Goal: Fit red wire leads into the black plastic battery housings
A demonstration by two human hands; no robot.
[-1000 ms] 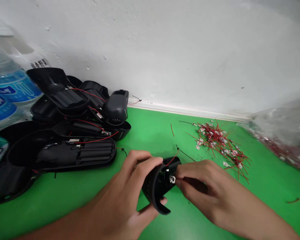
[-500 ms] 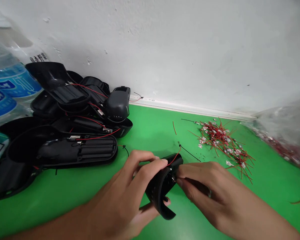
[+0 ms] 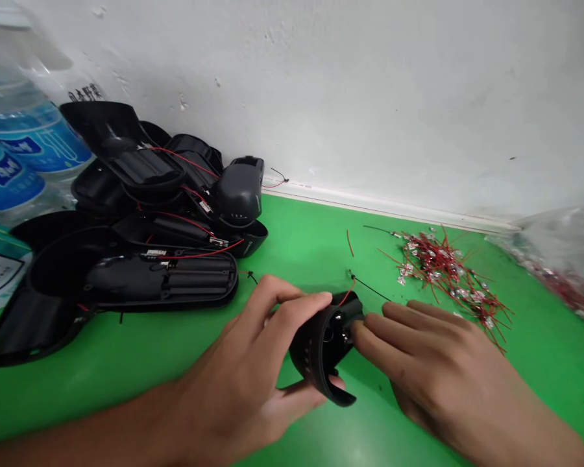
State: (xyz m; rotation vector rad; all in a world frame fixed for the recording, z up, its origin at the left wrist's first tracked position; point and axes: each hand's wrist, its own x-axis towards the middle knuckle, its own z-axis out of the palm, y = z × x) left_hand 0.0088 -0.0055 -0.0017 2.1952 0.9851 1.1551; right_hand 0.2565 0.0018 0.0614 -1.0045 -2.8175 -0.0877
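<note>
My left hand [image 3: 246, 370] grips a curved black plastic housing [image 3: 314, 347], thumb below and fingers over its top. The housing is tilted, its open, hollow side facing right. A short red wire [image 3: 348, 293] comes out over its far edge and meets a black wire [image 3: 370, 288] lying on the green table. Small shiny metal parts show inside the opening. My right hand [image 3: 438, 363] is at the right edge of this opening, fingers curled and closed; their tips hide whatever they pinch.
Several similar black housings [image 3: 199, 282] with red wires are piled at the left on the green table [image 3: 302, 224]. Water bottles [image 3: 39, 139] stand behind them. A heap of red wires with small clear-and-metal pieces [image 3: 438, 259] lies right, before a plastic bag [image 3: 564, 253] by the wall.
My right hand has turned from a thumb-and-finger pinch to knuckles up, still at the housing's opening. The view has shifted slightly, and the housing appears a little higher and further right.
</note>
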